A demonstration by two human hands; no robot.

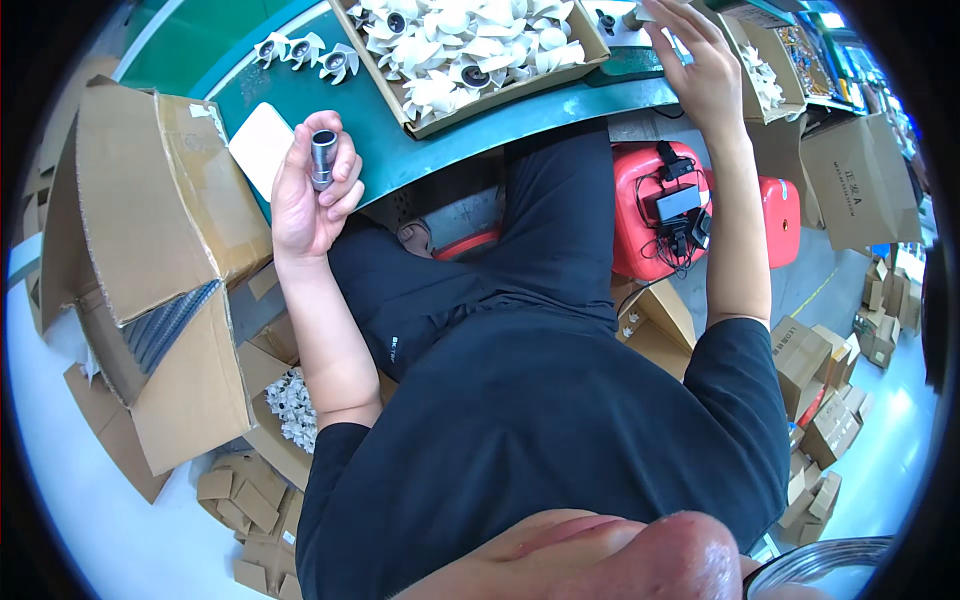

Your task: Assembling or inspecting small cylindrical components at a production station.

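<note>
My left hand point(310, 195) is closed around a short silver metal tube point(323, 160), its dark open end facing up. Under that hand's edge, a white rounded pad point(262, 148) lies on the green table point(450, 150). At the top right, my right hand point(700, 70) reaches over the table with its fingers stretched out and the thumb apart. Close to its fingertips are a small greyish cylindrical part point(634, 18) and a small black part point(605, 20). Between my hands, a shallow cardboard tray point(425, 128) holds many white fan impellers point(455, 60), some showing dark hubs.
Several white impellers point(337, 63) sit in a row at the table's far left. A large open cardboard box point(150, 180) stands at my left. Right of my legs, a red stool point(635, 240) carries black adapters and cables point(680, 205). More cardboard boxes point(850, 180) stand at the right.
</note>
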